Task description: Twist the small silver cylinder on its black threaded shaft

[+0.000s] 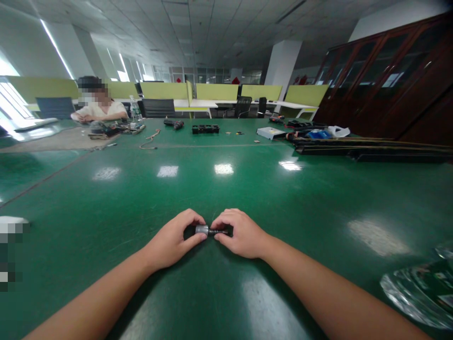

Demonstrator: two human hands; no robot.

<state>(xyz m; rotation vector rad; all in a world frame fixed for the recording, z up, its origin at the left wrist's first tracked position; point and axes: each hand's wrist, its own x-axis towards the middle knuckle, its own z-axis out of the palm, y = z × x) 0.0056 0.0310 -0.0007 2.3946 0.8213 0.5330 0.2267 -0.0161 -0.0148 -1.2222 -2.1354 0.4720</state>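
Observation:
A small metal part [202, 229] with a silver cylinder and a thin dark shaft lies sideways just over the green table [191, 189]. Its cylinder end is between the thumb and fingers of my left hand [172, 240]. My right hand [243, 234] pinches the thin shaft, whose tip shows inside the curl of the fingers. Both hands are low in the centre of the view, their fingertips nearly meeting around the part.
A clear plastic bottle [421, 293] lies at the lower right. Long black bars [371, 147] and a silver box [271, 133] are at the back right. A black part [205, 129] and a drill [173, 124] sit farther back. A person [102, 106] sits at the far left.

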